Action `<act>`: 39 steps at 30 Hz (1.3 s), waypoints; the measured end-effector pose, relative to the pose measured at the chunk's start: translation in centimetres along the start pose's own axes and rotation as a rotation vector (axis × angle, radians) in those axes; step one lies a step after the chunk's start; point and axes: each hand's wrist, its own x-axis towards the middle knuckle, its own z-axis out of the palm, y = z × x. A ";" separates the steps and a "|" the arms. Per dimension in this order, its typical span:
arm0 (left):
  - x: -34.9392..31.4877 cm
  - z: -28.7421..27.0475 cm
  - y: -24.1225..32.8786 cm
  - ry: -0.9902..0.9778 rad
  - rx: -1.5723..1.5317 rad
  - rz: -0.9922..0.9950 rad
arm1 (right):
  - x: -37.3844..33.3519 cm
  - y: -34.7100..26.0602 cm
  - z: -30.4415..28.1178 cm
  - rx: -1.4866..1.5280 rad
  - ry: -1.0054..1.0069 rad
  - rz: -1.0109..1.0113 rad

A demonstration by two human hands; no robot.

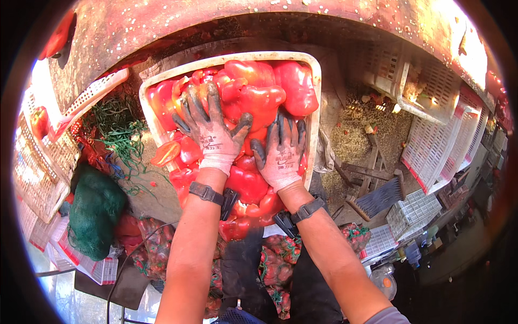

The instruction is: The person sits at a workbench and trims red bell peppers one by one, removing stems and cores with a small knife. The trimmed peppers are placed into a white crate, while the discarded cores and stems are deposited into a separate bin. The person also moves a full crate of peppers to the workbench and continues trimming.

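A pale plastic crate (318, 86) heaped with cut red bell peppers (261, 102) stands in front of me. My left hand (211, 128), in a pink glove with dark-stained fingers, lies flat on the peppers left of the middle, fingers spread. Lower and to the right, my right hand (280, 156) presses on the heap near the crate's right wall, its gloved fingers stretched out. Neither hand grips anything; some pepper pieces under the palms are hidden. Dark straps with small black devices circle both wrists.
A red-brown worktop (178, 21) runs along the far side. At left are pale crates (40, 167) and a filled green mesh sack (96, 210). Net bags of red produce (278, 259) surround my legs. A wooden stool (380, 195) and stacked crates (442, 140) stand at right.
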 end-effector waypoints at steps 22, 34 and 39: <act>-12.2 -12.6 -1.2 0.015 -0.180 -0.108 | -7.1 -3.3 -7.8 0.039 0.048 -0.291; -20.8 -5.7 -1.7 -0.075 0.001 -0.252 | -7.7 -4.2 -0.5 -0.046 0.039 -0.378; -21.0 -1.0 -3.6 -0.063 0.001 -0.233 | -6.9 -2.7 3.0 -0.065 0.097 -0.392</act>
